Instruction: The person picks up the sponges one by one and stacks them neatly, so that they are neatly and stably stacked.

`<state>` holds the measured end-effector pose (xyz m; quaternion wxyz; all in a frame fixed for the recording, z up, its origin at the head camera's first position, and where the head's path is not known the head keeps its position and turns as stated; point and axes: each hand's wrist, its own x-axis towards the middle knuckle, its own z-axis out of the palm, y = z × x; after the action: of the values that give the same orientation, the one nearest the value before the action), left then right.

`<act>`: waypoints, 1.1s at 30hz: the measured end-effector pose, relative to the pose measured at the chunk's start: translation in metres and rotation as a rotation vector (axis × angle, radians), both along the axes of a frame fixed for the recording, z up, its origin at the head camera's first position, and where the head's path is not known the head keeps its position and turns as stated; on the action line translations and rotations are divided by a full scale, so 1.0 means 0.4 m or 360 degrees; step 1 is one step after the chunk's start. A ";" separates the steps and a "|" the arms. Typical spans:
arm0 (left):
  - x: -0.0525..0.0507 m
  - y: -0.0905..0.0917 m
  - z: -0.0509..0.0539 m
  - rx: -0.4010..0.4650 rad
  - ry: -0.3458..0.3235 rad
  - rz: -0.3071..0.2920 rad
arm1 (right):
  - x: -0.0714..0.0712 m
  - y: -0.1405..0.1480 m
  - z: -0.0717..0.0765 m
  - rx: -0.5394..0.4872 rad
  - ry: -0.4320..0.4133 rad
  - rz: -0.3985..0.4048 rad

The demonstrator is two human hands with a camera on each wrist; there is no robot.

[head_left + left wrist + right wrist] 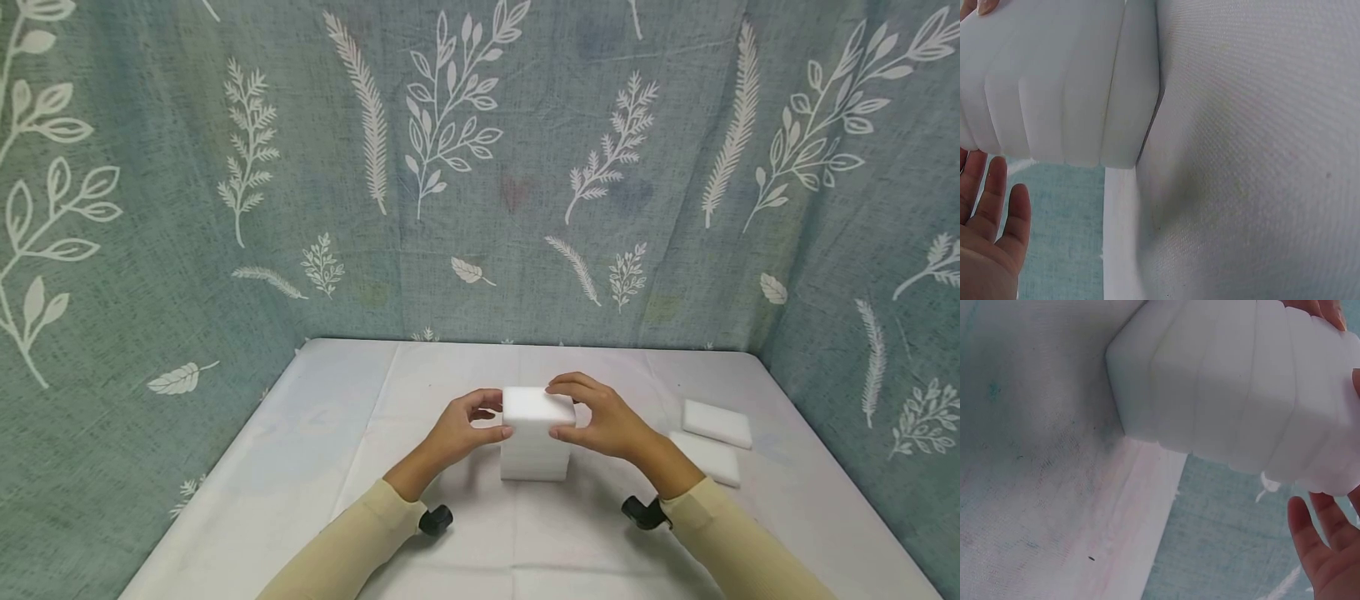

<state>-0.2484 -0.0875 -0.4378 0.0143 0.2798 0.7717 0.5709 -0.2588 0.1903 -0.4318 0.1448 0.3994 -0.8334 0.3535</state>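
Note:
A stack of several white sponge blocks point(534, 460) stands upright on the table, its layers showing as thin seams in both wrist views. At its top, my left hand point(459, 429) holds the uppermost sponge point(537, 403) from the left, thumb at the front corner and fingers toward the back. From the other side my right hand point(609, 419) grips the same sponge, thumb on the front face and fingers over the far edge. In the left wrist view, the lower fingers point(1017, 215) are apart from the stack. Similarly, the right hand's lower fingers point(1304, 528) stand off it.
Two loose white sponges lie at the right, a farther one point(717, 423) and a nearer one point(708, 459) partly behind the right forearm. A white cloth covers the table point(337, 417). Leaf-patterned green curtains point(465, 250) rise behind and at both sides.

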 end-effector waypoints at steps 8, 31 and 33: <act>-0.042 -0.001 -0.065 0.0004 0.0048 0.0033 | 0.004 0.001 0.001 -0.0016 -0.0012 0.0005; -0.051 -0.006 -0.074 0.0007 0.0044 0.0051 | 0.004 0.002 0.001 -0.0008 -0.0093 -0.0007; -0.052 -0.006 -0.075 0.0006 0.0039 0.0046 | 0.003 0.002 -0.001 -0.0004 -0.0112 -0.0016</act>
<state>-0.2693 -0.0900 -0.4676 -0.0039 0.2756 0.7747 0.5691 -0.2575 0.1910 -0.4322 0.1176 0.3824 -0.8395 0.3677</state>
